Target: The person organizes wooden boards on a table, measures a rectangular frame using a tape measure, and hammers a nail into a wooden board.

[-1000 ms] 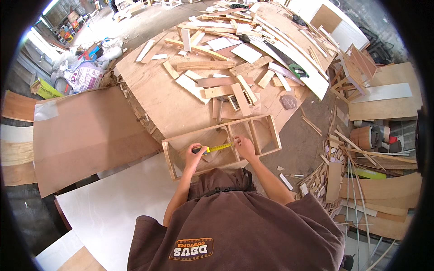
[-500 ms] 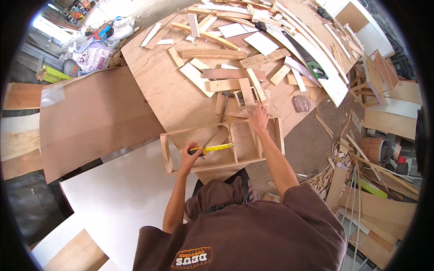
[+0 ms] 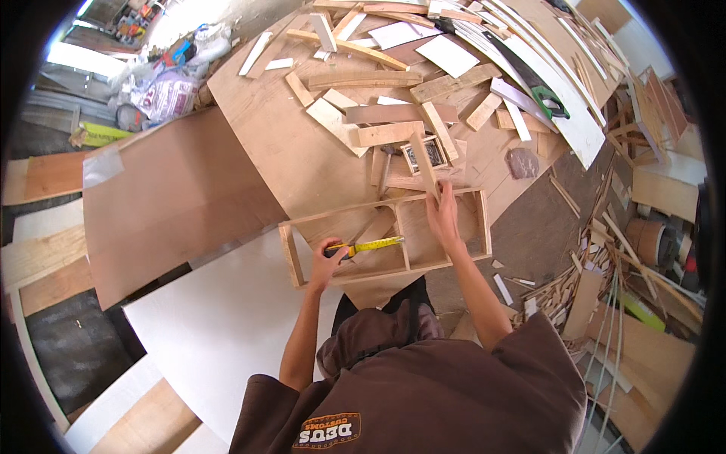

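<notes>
My left hand is closed around a tape measure, whose yellow blade sticks out to the right over a shallow rectangular wooden frame. The blade's end lies near the frame's inner divider. My right hand grips the lower end of a short wooden board, which rises at a slant past the frame's far rail. Behind the board is a small wooden box with dark small items, partly covered. A hammer lies to its left, its handle running toward the frame.
Wood offcuts crowd the far part of the plywood table. A green-handled handsaw lies at the right, beyond a flat brownish stone-like piece. Scrap wood litters the floor at right. A white sheet lies at left.
My right hand has closed on the short board and tilted it up. My left hand still holds the tape measure, its blade out. The whole view has shifted slightly.
</notes>
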Tool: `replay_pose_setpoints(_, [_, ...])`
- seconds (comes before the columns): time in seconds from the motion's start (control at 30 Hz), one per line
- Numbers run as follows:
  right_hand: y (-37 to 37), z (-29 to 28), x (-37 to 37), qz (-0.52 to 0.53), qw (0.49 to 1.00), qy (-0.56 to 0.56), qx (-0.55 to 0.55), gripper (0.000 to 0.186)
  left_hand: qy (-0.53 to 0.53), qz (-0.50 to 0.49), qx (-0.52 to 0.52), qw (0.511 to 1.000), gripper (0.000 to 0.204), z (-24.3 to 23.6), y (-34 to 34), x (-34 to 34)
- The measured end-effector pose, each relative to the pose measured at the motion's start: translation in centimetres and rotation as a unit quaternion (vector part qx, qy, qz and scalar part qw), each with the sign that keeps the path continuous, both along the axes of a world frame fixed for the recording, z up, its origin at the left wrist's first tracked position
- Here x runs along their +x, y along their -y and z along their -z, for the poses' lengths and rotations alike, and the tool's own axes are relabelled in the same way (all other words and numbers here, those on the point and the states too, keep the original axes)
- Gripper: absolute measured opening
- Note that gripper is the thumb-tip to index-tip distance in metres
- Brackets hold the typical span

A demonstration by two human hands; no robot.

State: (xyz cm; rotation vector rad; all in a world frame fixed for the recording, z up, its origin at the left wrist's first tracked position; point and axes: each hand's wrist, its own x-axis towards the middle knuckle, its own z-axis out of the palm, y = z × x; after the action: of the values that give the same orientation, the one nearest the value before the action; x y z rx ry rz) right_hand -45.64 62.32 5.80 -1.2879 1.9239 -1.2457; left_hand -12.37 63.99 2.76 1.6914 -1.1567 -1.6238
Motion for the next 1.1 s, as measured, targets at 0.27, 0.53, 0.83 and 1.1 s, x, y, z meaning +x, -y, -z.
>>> replay_pose_setpoints(0.27, [-14.1, -2.3, 7.2, -0.029, 0.997, -0.023, 0.068, 0.028, 0.0, 0.061, -0.017, 0.998, 0.043, -1.2, 0.7, -0.3])
replay_pose_setpoints(0.53, [-19.7, -3.7, 13.5, -0.017, 0.993, 0.015, 0.114, 0.025, -0.058, 0.066, -0.003, 0.996, 0.047, 1.6, 1.8, 0.5])
replay_pose_setpoints(0.83, [-21.4, -1.0, 16.3, -0.047, 0.989, 0.022, 0.14, 0.024, -0.094, 0.063, 0.022, 0.993, 0.044, 2.5, 1.5, 0.8])
replay_pose_setpoints(1.1, [-20.8, 3.5, 19.6, -0.058, 0.99, -0.044, 0.122, 0.045, -0.1, 0.06, 0.018, 0.993, 0.048, 1.6, 1.7, 0.7])
